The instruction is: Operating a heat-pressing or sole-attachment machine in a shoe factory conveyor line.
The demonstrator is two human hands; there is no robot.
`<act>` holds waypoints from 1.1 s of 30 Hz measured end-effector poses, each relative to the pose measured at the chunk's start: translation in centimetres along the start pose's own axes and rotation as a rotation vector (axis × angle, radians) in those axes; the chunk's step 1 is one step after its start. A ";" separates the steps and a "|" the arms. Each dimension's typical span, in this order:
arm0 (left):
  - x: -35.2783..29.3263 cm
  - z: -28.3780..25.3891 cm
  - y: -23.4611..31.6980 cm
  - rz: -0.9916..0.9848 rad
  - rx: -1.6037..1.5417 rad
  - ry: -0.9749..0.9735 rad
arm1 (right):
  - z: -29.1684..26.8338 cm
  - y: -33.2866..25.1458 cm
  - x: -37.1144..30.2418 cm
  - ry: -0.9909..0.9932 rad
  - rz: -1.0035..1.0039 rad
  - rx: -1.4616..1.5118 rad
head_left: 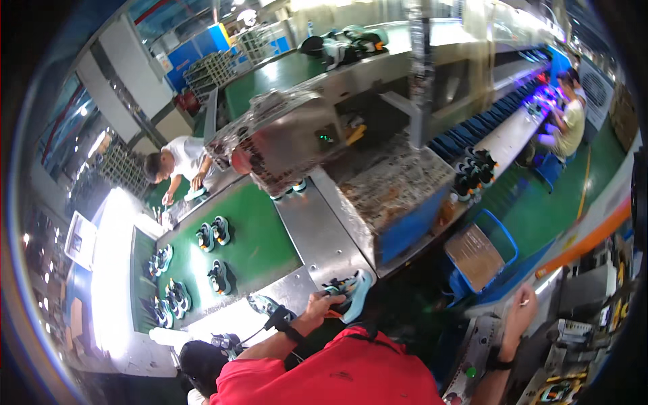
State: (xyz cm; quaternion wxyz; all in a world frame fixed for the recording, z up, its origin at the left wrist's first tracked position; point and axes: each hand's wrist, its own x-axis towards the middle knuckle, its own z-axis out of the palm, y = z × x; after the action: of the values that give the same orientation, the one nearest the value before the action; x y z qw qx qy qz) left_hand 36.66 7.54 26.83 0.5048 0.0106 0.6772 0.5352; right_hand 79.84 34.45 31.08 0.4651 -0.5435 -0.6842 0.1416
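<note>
My left hand is closed on a shoe, a black sneaker with a pale turquoise sole and orange at the collar. The shoe is tilted, held by its collar side, in front of my red shirt. Off to the right, my right hand is raised with fingers curled together; a small pale spot shows at the fingertips, too small to name. Just left of my left hand, another sneaker lies near the metal edge of the work surface, partly hidden by my forearm.
Several sneakers stand on the green conveyor belt at left, where a co-worker handles a shoe. A worn metal machine spans the belt. A blue-framed cart stands right; shelves hold parts. Seated people work far right.
</note>
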 end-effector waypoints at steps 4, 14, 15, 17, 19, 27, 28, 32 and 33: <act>10.1 -9.2 0.1 0.041 -0.139 0.171 | 6.9 -18.6 12.3 -0.130 -0.432 0.034; 26.7 -27.4 10.5 0.418 -0.309 0.557 | 29.7 -50.7 25.8 -0.411 -1.333 -0.347; 29.8 -29.3 10.8 0.453 -0.265 0.629 | 31.5 -52.7 25.8 -0.431 -1.361 -0.378; 36.7 -35.5 9.9 0.401 -0.175 0.607 | 35.2 -56.0 25.6 -0.494 -1.439 -0.364; 41.2 -38.7 12.9 0.288 0.132 0.703 | 38.4 -58.3 25.9 -0.552 -1.496 -0.366; 46.1 -36.5 15.3 0.538 0.263 0.688 | 43.8 -60.7 26.3 -0.492 -1.798 -0.192; 44.6 -33.6 15.7 0.547 0.225 0.614 | 43.5 -60.6 26.2 -0.487 -1.792 -0.178; 34.6 -26.0 9.6 0.619 0.192 0.123 | 41.7 -61.3 25.6 -0.353 -1.776 -0.125; 32.1 -24.2 7.1 0.702 0.201 -0.015 | 40.8 -61.8 25.8 -0.315 -1.767 -0.022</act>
State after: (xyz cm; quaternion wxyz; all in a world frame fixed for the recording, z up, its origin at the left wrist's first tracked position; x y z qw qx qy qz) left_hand 0.38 11.10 8.43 0.2916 0.2959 0.6780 0.6064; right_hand 10.35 47.02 65.24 0.2999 0.2026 -0.9102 -0.2015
